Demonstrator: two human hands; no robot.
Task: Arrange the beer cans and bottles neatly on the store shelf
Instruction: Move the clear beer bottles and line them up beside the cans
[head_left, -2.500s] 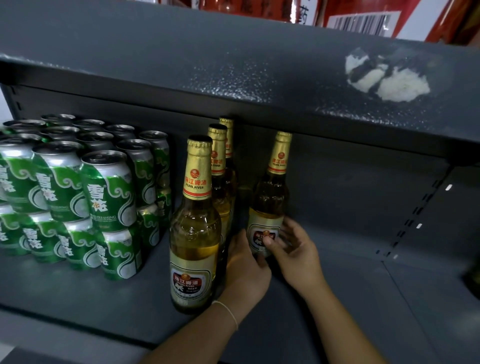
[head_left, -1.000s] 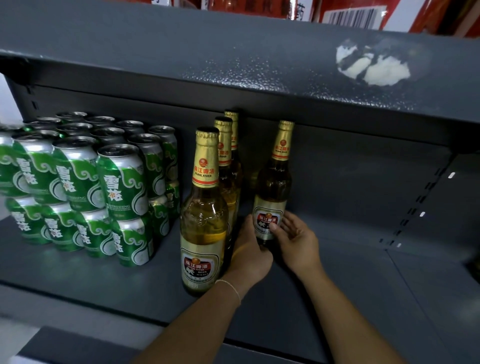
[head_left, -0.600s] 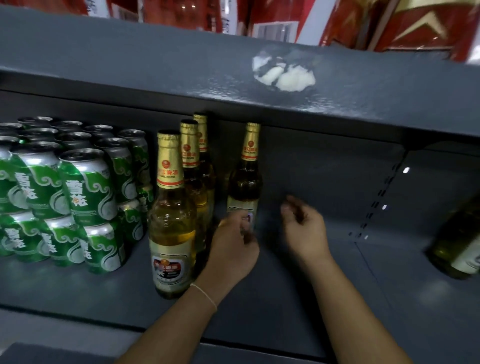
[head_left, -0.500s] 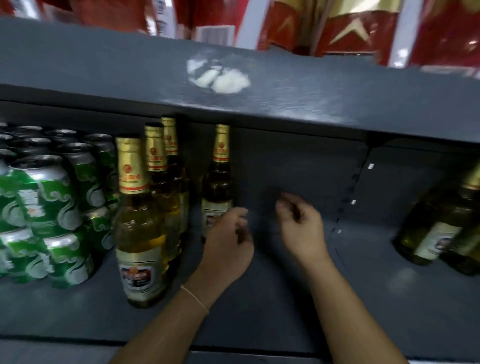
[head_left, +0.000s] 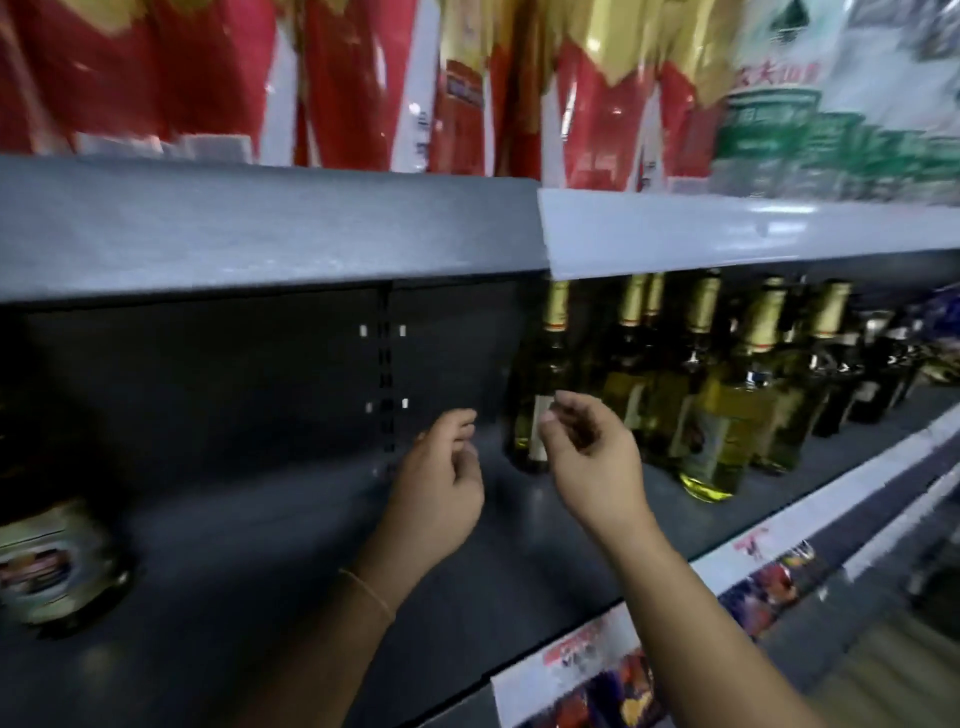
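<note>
Grey metal shelf (head_left: 291, 519) beneath 2 hands; left hand (head_left: 435, 486), right hand (head_left: 592, 457) loosely curled, empty; gold-capped glass beer bottles (head_left: 727, 415) right of right hand.

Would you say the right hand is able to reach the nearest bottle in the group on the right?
Probably yes: the right hand hangs empty just before that bottle, nothing between.

Two bare hands, left hand (head_left: 434, 488) and right hand (head_left: 592, 462), neither holding anything. Right of them, at least seven gold-foil-necked glass beer bottles (head_left: 727, 415); blur prevents firmer counting. Far left, one labelled bottle base (head_left: 47, 561).
</note>
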